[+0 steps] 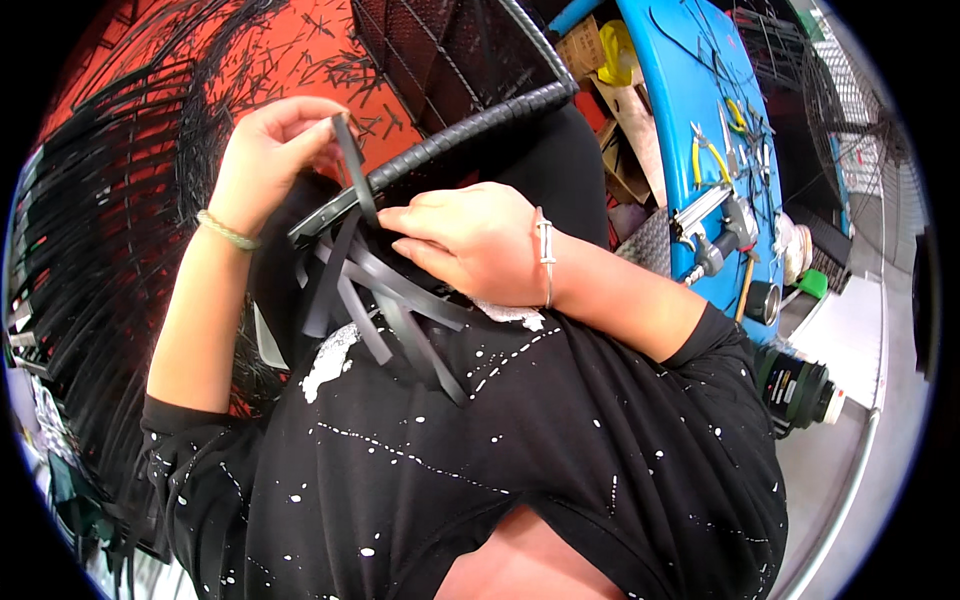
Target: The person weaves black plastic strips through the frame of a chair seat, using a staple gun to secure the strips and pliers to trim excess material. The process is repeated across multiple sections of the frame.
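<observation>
Nearest, loose black strips [385, 300] fan out over the person's lap against the spattered black shirt [520, 450]; I count about 6 free ends hanging unwoven, though they overlap and the count is rough. Just above them the right hand [470, 240] lies knuckles-up on the frame rail [440, 150], its fingers curled down onto the strips where they meet the rail; whether they pinch 1 strip or only press it I cannot tell. The left hand [275, 150] is closed on 1 upright strip [352, 170], thumb and forefinger pinching its top end just above the rail.

The upper stretch of the rail, toward the mesh panel [440, 50], is already wrapped in tight black turns; the lower end near the hands shows bare flat metal. Judged from that, the wrapping is partly done, with the rail's near end and the loose ends left.

Farther left, a mass of black strips [110, 220] covers the red floor [290, 50]. At the far right, pliers [705, 150] lie on a blue tabletop [680, 70].
</observation>
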Demonstrator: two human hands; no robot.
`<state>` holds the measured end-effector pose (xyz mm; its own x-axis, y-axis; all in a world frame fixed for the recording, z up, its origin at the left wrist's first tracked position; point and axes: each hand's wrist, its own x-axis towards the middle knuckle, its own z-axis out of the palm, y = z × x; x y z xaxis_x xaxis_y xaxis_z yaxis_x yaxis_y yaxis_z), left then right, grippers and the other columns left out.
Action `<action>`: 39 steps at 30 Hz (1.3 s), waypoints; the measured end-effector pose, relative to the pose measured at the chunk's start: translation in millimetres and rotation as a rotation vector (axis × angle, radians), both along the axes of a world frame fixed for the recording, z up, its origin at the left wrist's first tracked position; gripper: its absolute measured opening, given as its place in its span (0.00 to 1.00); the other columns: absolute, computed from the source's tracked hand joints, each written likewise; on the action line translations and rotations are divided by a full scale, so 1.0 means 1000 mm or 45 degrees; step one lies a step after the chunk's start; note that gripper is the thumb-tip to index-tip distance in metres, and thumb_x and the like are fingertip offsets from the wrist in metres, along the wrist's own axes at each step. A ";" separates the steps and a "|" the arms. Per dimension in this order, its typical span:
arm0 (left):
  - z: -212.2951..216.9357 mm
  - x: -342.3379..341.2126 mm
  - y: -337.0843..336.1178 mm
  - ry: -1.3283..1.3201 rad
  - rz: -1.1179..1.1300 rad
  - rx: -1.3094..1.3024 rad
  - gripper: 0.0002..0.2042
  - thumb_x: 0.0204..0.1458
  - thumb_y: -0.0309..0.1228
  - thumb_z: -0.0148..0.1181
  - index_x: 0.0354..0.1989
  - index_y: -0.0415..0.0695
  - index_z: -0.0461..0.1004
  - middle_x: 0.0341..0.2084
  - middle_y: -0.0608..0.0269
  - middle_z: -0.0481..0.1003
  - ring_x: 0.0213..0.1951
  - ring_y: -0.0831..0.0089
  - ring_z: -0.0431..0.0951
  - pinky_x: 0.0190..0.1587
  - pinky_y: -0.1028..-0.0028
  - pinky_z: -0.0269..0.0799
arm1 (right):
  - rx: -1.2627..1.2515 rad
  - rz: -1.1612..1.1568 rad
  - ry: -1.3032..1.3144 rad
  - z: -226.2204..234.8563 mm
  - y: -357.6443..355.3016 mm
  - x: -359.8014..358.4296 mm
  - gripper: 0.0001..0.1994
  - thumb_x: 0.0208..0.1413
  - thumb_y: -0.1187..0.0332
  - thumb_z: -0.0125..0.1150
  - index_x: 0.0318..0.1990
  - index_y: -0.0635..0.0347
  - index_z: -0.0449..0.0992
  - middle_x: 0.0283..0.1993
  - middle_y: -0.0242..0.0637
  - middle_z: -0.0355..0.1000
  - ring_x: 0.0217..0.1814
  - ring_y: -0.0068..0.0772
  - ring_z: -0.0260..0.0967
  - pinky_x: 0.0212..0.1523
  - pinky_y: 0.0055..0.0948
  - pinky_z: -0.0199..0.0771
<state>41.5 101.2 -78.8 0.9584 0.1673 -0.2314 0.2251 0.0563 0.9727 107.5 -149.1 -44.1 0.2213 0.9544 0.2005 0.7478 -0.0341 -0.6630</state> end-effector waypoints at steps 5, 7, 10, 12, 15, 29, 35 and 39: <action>-0.013 -0.007 0.004 0.419 -0.048 -0.418 0.10 0.59 0.30 0.60 0.45 0.40 0.77 0.34 0.63 0.81 0.34 0.80 0.81 0.38 0.82 0.76 | -0.307 0.081 -0.030 0.010 0.003 -0.005 0.09 0.60 0.66 0.53 0.42 0.61 0.74 0.32 0.43 0.76 0.37 0.48 0.76 0.39 0.42 0.75; -0.020 -0.011 0.002 0.474 -0.048 -0.488 0.10 0.58 0.29 0.61 0.45 0.38 0.78 0.35 0.62 0.81 0.34 0.79 0.81 0.40 0.80 0.77 | -0.307 0.093 -0.026 0.007 0.001 -0.006 0.10 0.60 0.65 0.50 0.37 0.62 0.75 0.32 0.46 0.77 0.38 0.51 0.76 0.41 0.45 0.75; -0.019 -0.010 -0.002 0.484 -0.099 -0.637 0.09 0.58 0.28 0.61 0.44 0.37 0.78 0.34 0.61 0.81 0.34 0.77 0.82 0.40 0.79 0.78 | -0.324 0.106 -0.028 0.005 0.000 -0.004 0.10 0.60 0.65 0.51 0.36 0.61 0.75 0.32 0.45 0.77 0.38 0.50 0.76 0.41 0.45 0.75; -0.018 -0.011 -0.004 0.485 -0.117 -0.696 0.09 0.57 0.28 0.60 0.43 0.36 0.78 0.34 0.60 0.82 0.34 0.76 0.82 0.39 0.78 0.78 | -0.305 0.075 -0.022 0.005 0.000 -0.004 0.10 0.60 0.65 0.51 0.36 0.61 0.76 0.32 0.45 0.77 0.38 0.50 0.76 0.42 0.45 0.75; -0.022 -0.012 -0.009 0.530 -0.133 -0.720 0.10 0.58 0.28 0.60 0.44 0.35 0.78 0.33 0.60 0.82 0.33 0.77 0.81 0.38 0.78 0.77 | -0.248 0.046 -0.003 0.003 -0.002 -0.004 0.10 0.60 0.65 0.51 0.37 0.60 0.76 0.32 0.45 0.77 0.39 0.50 0.76 0.42 0.45 0.75; -0.019 -0.011 -0.016 0.470 -0.148 -0.593 0.08 0.58 0.30 0.60 0.38 0.37 0.79 0.30 0.61 0.81 0.29 0.79 0.80 0.33 0.81 0.75 | -0.164 -0.046 -0.246 0.000 0.000 0.008 0.06 0.58 0.65 0.55 0.38 0.53 0.78 0.34 0.36 0.74 0.35 0.41 0.76 0.36 0.39 0.77; -0.029 -0.016 -0.010 0.484 -0.144 -0.541 0.08 0.58 0.30 0.59 0.34 0.38 0.80 0.24 0.67 0.79 0.22 0.82 0.75 0.25 0.82 0.70 | 0.053 -0.113 -0.286 -0.005 0.012 0.014 0.05 0.55 0.66 0.62 0.39 0.51 0.75 0.37 0.32 0.68 0.33 0.35 0.74 0.33 0.34 0.76; -0.031 -0.018 -0.010 0.398 -0.171 -0.542 0.08 0.57 0.29 0.58 0.35 0.37 0.80 0.26 0.67 0.79 0.24 0.83 0.76 0.29 0.84 0.70 | 0.120 -0.061 -0.264 -0.010 0.020 0.018 0.07 0.55 0.66 0.62 0.40 0.52 0.76 0.38 0.32 0.68 0.33 0.37 0.74 0.33 0.34 0.75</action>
<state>23.5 91.1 -109.6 0.8395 -0.1228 -0.5293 0.5323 0.3816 0.7556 125.7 -129.4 -54.2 0.2106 0.9187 0.3340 0.8672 -0.0179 -0.4976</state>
